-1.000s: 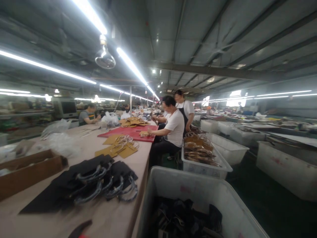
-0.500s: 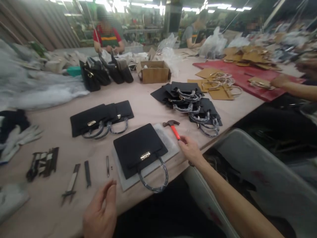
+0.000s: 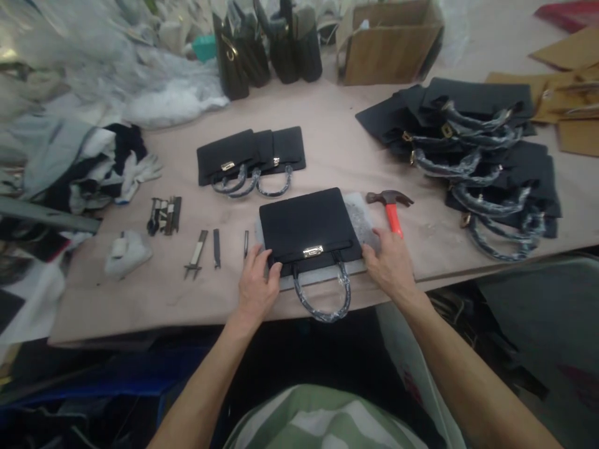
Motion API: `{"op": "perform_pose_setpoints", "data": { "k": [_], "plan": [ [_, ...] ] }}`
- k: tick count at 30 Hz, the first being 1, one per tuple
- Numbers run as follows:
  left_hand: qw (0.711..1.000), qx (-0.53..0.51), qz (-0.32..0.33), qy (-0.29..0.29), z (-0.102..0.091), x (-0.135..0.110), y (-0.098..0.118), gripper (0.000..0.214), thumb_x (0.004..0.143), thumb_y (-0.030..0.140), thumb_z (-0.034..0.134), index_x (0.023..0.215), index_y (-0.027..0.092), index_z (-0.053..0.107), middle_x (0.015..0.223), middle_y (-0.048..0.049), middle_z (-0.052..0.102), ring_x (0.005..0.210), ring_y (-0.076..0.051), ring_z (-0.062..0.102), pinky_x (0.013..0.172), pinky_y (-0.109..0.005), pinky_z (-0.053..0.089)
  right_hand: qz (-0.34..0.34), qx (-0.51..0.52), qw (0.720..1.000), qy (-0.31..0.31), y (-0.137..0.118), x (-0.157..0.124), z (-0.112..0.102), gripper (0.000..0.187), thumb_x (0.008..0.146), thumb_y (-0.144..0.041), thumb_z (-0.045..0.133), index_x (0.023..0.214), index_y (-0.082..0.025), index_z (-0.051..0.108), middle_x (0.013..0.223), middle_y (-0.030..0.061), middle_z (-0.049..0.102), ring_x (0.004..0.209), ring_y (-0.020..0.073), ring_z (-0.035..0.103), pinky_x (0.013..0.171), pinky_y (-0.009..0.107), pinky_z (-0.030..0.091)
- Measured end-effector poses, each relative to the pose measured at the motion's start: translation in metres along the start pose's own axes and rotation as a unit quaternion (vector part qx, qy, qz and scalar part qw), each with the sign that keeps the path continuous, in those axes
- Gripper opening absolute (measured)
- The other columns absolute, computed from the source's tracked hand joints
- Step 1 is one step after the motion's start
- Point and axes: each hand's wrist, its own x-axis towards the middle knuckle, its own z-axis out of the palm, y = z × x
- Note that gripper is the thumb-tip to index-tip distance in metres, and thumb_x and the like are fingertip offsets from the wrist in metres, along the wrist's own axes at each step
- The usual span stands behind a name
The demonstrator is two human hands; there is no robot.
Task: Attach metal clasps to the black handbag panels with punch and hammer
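Note:
A black handbag panel (image 3: 309, 224) with a gold clasp and wrapped handles lies on a grey slab (image 3: 362, 219) at the table's near edge. My left hand (image 3: 256, 284) rests on the panel's left lower corner, fingers apart. My right hand (image 3: 390, 265) lies flat at the panel's right edge, on the slab, just below the red handle of a hammer (image 3: 392, 207). Neither hand grips anything.
Two more black panels (image 3: 250, 154) lie behind. A pile of black panels with handles (image 3: 472, 146) sits right. Small metal tools (image 3: 206, 243) lie left of my left hand. Standing black bags (image 3: 266, 47), a cardboard box (image 3: 388, 40) and cloth heaps (image 3: 84, 156) are at the back.
The view dropped to the table's near edge. My right hand let go of the hammer, which now lies on the table. Both hands came down onto the panel's sides.

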Motion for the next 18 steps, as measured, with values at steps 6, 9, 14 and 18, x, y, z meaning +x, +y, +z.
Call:
{"op": "perform_pose_setpoints", "data": {
  "k": [6,9,14,18],
  "plan": [
    [0.999,-0.013,-0.042,0.008,0.014,-0.004,0.002,0.045,0.095,0.034,0.057,0.135,0.014,0.057,0.151,-0.0193,0.047,0.143,-0.033,0.045,0.119,-0.053,0.041,-0.009,-0.009,1.0,0.027,-0.001,-0.009,0.007,0.05,0.091,-0.036,0.05,0.131,-0.007,0.057,0.115,0.0222,0.062,0.108,0.0368,0.055,0.096,0.053,0.048],
    [0.998,-0.016,-0.053,0.001,0.014,-0.004,0.0,0.046,0.095,0.035,0.057,0.135,0.012,0.057,0.155,-0.021,0.043,0.146,-0.035,0.042,0.121,-0.054,0.039,-0.017,-0.008,0.999,0.045,-0.006,-0.016,0.01,0.051,0.093,-0.036,0.048,0.135,-0.007,0.055,0.114,0.0219,0.06,0.107,0.0366,0.054,0.094,0.054,0.048],
    [0.999,-0.012,-0.039,0.006,0.009,-0.003,-0.008,0.043,0.096,0.034,0.056,0.133,0.013,0.06,0.153,-0.0197,0.046,0.144,-0.033,0.045,0.121,-0.053,0.039,-0.04,-0.017,0.998,0.051,-0.014,-0.023,0.014,0.052,0.095,-0.037,0.046,0.135,-0.005,0.054,0.117,0.0236,0.059,0.106,0.0363,0.054,0.093,0.053,0.049],
    [1.0,-0.004,-0.018,0.008,0.009,-0.007,-0.013,0.041,0.097,0.033,0.056,0.133,0.014,0.061,0.154,-0.0192,0.044,0.145,-0.033,0.044,0.12,-0.052,0.041,-0.056,-0.007,0.997,0.052,-0.009,-0.02,0.02,0.051,0.095,-0.037,0.046,0.135,-0.006,0.054,0.12,0.0228,0.059,0.11,0.0351,0.054,0.095,0.05,0.049]
  ]
}}
